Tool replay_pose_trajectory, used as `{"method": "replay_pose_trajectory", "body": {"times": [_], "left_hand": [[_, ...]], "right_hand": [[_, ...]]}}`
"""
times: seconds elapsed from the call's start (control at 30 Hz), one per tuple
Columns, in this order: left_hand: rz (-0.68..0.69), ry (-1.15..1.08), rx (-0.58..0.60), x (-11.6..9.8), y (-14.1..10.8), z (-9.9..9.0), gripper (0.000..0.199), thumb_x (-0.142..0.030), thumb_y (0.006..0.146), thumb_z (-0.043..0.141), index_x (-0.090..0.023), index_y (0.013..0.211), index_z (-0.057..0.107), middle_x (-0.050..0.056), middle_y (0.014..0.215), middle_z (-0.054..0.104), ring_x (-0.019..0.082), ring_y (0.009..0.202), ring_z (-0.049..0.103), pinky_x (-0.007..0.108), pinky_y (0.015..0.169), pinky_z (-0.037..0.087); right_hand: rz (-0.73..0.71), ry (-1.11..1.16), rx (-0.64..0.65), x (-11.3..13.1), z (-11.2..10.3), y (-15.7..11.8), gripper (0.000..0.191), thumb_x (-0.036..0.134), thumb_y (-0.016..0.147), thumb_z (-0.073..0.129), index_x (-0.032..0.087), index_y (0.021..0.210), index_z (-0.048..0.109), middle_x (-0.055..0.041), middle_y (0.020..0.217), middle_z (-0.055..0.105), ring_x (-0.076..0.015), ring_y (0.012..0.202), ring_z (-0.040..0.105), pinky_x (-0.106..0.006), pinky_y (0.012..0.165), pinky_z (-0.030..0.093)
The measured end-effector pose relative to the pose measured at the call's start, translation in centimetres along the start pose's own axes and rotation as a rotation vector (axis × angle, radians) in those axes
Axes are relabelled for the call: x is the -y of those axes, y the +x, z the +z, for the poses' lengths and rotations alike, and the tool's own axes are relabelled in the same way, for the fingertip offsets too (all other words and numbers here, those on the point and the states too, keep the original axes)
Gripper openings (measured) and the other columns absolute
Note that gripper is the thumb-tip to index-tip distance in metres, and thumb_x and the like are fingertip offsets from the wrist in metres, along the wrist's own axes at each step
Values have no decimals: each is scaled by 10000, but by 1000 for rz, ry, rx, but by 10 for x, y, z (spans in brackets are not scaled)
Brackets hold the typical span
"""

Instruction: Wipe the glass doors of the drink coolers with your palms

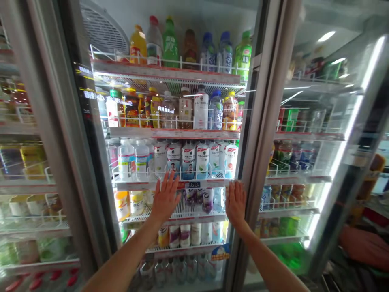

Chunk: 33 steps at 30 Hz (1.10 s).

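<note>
Both of my arms reach forward to a tall glass-fronted drinks fridge (pixel 263 134). My left hand (pixel 165 197) is raised with its fingers apart in front of the middle shelves, just below a row of white-labelled bottles (pixel 188 160); nothing is in it. My right hand (pixel 236 201) is up near the right edge of the middle section, beside the metal door frame, with its fingers stretched upward and holding nothing. Whether either palm touches the glass cannot be made out. Between the hands are a small digital display (pixel 194 184) and some purple-labelled bottles (pixel 208 199).
Coloured bottles (pixel 170 42) stand on the top shelf behind a wire rail. More shelves of drinks lie behind the left door frame (pixel 45 101) and on the right. At the far right edge, another person's hand (pixel 363 245) shows, blurred.
</note>
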<state>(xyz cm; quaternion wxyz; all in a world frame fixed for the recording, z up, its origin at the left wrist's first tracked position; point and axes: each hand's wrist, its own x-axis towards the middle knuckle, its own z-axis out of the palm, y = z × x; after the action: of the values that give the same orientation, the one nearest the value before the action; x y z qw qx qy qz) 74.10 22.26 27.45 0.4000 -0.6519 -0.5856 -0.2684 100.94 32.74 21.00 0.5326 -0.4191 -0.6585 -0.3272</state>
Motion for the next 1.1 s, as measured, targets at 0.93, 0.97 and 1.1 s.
{"method": "replay_pose_trajectory", "body": {"times": [0.93,0.97,1.1], "left_hand": [[-50,2,-149,99,-1,-21,736,-390,870,488,-182,1469,114,147,1519,217,258,1425,59,487,1148,159],[-38,-7,-142,101,-1,-21,738,-386,868,492,-189,1469,112,137,1520,217,256,1425,74,482,1152,153],[-31,-34,-164,118,-2,-25,744,-355,869,487,-222,1471,70,104,1526,193,248,1423,114,483,1157,138]], "right_hand": [[-429,175,108,134,12,62,579,143,866,406,243,1432,334,-67,1432,444,-198,1411,211,-454,1149,67],[-490,182,148,137,11,59,564,142,864,409,253,1415,366,-55,1412,471,-191,1402,235,-447,1152,56],[-252,141,45,132,14,104,550,187,899,370,229,1444,307,-88,1453,409,-209,1407,227,-462,1136,114]]}}
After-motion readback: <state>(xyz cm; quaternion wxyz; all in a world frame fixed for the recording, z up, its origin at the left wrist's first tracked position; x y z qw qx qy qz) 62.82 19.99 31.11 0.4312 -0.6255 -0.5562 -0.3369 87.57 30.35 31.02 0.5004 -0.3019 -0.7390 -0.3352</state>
